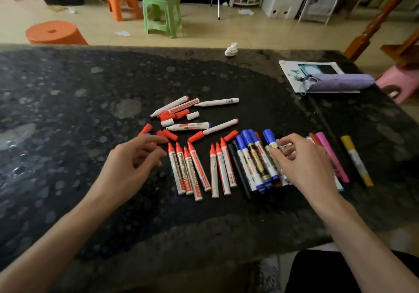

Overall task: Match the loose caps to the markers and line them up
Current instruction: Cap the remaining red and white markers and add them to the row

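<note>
a person sorts marker pens on a dark speckled stone table, seen from above the hands. the right hand reaches over the right part of the row, its thumb and curled fingertips pinching a blue-capped marker just below the cap. beside it to the left lie the other blue-capped pens, packed side by side, with a black pen at their left edge. further left in the same row are three red-capped markers, then a small gap, then four red-capped markers, all with caps pointing away from the person. right of the hand lie a pink marker and, set a little apart, a yellow marker.

the left hand hangs at the left end of the row with fingers loosely curled, its fingertips over the loose red caps; whether it grips one cannot be told. more loose caps lie just beyond the row, among them a white cap. behind them sits an unsorted cluster of markers, including a white uncapped marker lying crosswise.

at the far right of the table a purple pouch rests on a printed sheet, and a crumpled tissue sits at the far edge. a green stool stands on the floor beyond.
</note>
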{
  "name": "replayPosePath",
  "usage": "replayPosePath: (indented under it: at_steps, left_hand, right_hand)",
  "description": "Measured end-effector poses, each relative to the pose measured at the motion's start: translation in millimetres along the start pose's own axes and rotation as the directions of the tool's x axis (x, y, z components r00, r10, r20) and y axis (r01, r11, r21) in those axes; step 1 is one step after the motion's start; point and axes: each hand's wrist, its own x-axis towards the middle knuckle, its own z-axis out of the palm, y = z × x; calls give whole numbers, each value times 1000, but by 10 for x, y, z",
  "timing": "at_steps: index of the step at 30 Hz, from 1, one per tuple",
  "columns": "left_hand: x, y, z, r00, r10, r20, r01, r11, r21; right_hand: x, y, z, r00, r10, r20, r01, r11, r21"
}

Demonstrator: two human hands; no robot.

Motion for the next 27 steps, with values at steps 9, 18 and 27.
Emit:
replayPosePath:
  at_steps: [9,18,27]
  left_hand:
    - [149,-181,-181,989,-72,-128,63,995,-72]
    - [226,-286,-276,971,-94,-219,157,944,290]
    - [448,-428,-247,975,-139,-171,208,841,500]
  right_hand:
    - [67,-27,46,1000,-13,25,14,997,-73]
    - [181,-648,356,930,-367,33,362,927,93]
    - [550,-1410,947,837,-522,166,524,851,35]
